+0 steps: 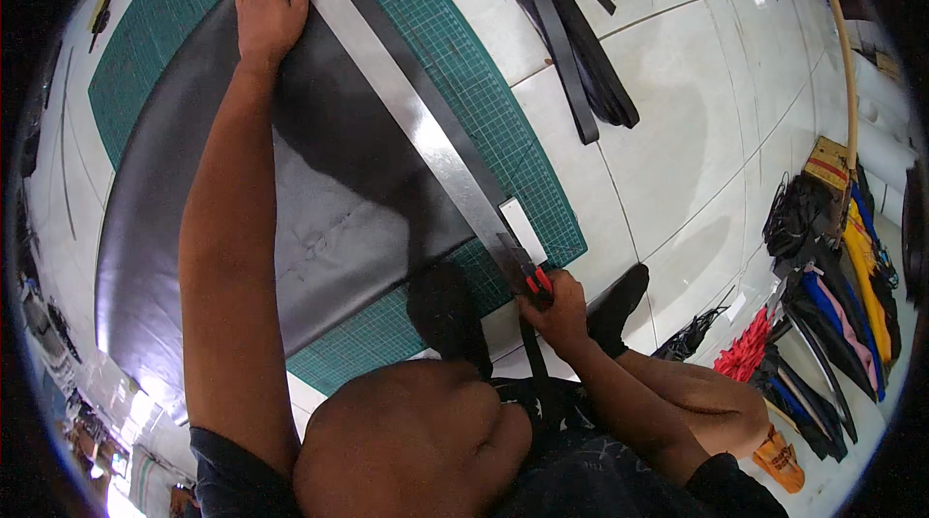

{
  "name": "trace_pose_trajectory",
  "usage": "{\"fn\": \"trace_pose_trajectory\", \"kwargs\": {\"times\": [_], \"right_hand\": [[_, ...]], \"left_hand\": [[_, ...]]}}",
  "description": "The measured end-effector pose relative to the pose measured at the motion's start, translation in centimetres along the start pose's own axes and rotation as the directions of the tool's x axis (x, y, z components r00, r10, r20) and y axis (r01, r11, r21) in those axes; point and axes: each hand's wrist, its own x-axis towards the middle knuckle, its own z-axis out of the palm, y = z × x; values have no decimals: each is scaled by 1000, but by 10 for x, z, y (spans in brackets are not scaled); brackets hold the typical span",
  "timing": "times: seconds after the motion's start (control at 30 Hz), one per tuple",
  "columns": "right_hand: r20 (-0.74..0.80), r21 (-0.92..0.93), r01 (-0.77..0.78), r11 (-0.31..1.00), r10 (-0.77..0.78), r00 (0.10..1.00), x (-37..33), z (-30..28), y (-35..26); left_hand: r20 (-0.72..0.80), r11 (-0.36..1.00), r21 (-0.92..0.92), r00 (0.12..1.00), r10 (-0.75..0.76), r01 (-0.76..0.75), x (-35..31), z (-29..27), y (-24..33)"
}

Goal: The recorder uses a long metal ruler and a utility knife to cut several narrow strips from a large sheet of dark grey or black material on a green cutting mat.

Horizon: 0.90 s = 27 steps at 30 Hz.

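Long ruler braced across black sheet, tool at its near end

The black sheet [339,237] lies on the green cutting mat [474,97] on the tiled floor [677,131], the mat probably there to protect the tiles. A long metal ruler [387,88] runs slantwise over the sheet, leaving a narrow dark band beyond its right edge; it seems laid so as to give a straight guide.

The left hand [271,10] reaches to the far end, fingers spread and thumb apart on the ruler, presumably so that it does not swing. The right hand [559,310] has its fingers curled around a red-and-black tool [540,278] at the ruler's near end; the exact grip underneath cannot be told. Holding opposite ends likely steadies the whole length.

Black straps [571,63] lie off the mat, perhaps to keep the surface free.
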Motion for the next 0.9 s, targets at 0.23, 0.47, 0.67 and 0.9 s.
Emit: {"fn": "trace_pose_trajectory", "kwargs": {"times": [0.23,0.47,0.67,0.9], "right_hand": [[-160,328,-146,933,207,965,50,-10,-11],[-10,520,-226,824,270,963,105,-18,-41],[2,431,-217,876,239,971,102,-22,-38],[-78,357,-120,926,158,984,101,-15,-34]], "left_hand": [[20,1000,22,1000,13,-13,3,-1,0],[212,999,-37,977,33,-26,12,-17,-8],[491,991,88,870,45,-101,17,-31,-1],[486,989,76,871,76,-128,16,-38,2]]}}
